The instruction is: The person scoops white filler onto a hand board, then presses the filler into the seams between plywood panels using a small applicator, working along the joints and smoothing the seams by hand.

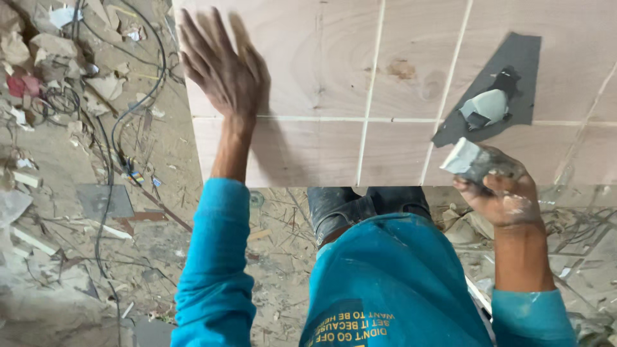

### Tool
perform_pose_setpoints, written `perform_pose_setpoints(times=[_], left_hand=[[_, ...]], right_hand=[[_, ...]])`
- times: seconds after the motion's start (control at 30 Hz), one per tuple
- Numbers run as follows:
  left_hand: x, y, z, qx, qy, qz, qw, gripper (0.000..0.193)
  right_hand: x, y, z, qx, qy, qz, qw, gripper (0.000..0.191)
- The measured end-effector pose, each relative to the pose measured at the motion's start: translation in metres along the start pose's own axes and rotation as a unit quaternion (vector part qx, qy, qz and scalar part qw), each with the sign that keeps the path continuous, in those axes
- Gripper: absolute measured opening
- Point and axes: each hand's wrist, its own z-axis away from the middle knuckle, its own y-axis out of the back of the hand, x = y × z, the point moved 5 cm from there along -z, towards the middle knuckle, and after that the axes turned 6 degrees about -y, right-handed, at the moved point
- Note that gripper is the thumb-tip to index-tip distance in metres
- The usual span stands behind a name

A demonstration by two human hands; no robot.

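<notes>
Two hands work over a pale plywood panel (308, 77) scored with filled, whitish joint lines. Left hand (222, 67) lies open and flat on the board, fingers spread, gripping nothing. Right hand (504, 189), smeared with white filler, is clenched around a putty scraper (466, 159) just off the near edge. Beyond that hand a dark sheet (514, 58) carries a lump of putty (486, 106). Judging by the lines, the grooves look largely filled; smoothing seems left.
</notes>
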Motion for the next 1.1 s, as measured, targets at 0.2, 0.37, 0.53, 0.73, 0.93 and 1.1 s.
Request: perform_pose_setpoints(times=[0.2, 0.37, 0.53, 0.73, 0.93, 1.1], left_hand=[[0.164, -0.001, 0.158, -0.054, -0.295, 0.202, 0.932, 0.070], [0.237, -0.006, 0.241, -0.003, -0.290, 0.250, 0.924, 0.071], [0.241, -0.002, 0.235, -0.004, -0.314, 0.208, 0.926, 0.071], [0.286, 0.022, 0.216, -0.109, -0.261, 0.191, 0.940, 0.040], [0.328, 0.027, 0.234, 0.037, -0.167, 0.193, 0.966, 0.065], [0.343, -0.005, 0.223, 0.015, -0.150, 0.148, 0.977, 0.038]], right_hand=[[-0.032, 0.026, 0.054, -0.085, 0.097, -0.093, 0.987, 0.047], [-0.041, 0.066, 0.088, -0.091, 0.128, -0.104, 0.982, 0.046], [-0.041, 0.116, 0.090, -0.143, 0.140, -0.117, 0.973, 0.035], [-0.061, 0.180, 0.045, -0.183, 0.115, -0.113, 0.970, 0.023], [-0.093, 0.183, 0.020, -0.195, 0.118, -0.103, 0.968, 0.025], [-0.101, 0.144, 0.008, -0.146, 0.085, -0.052, 0.984, 0.041]])
